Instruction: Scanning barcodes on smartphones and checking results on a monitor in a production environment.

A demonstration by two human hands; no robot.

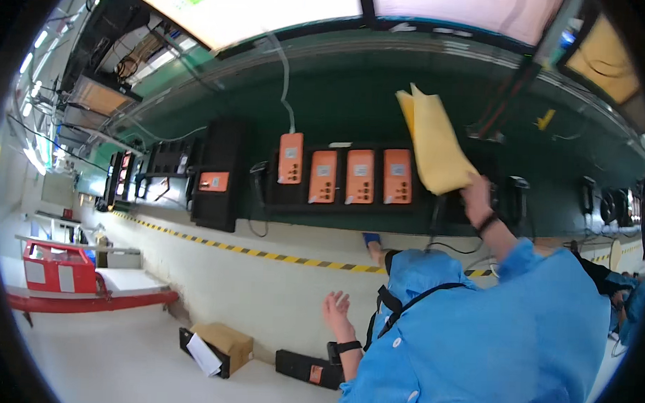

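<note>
Over the dark green workbench, my right hand (478, 198) pinches the lower end of a yellow folded sheet (435, 143), paper or cloth, which I cannot tell. The sheet stands up from my fingers, leaning left. Beside it, three orange phones (359, 176) lie side by side in a black tray (336, 210). Another orange phone (290, 158), with a white cable (286, 94) at its upper end, lies at the tray's left side. Off the bench's front edge, over the floor, my left hand (338, 316) holds nothing, its fingers loosely curled and apart.
Black trays (216, 208) stand on the left, one with an orange phone (214, 181). Bright screens (272, 18) line the back. On the floor are a cardboard box (229, 342), a black tray (299, 365) and yellow-black tape (292, 259). A red barrier (84, 303) stands left.
</note>
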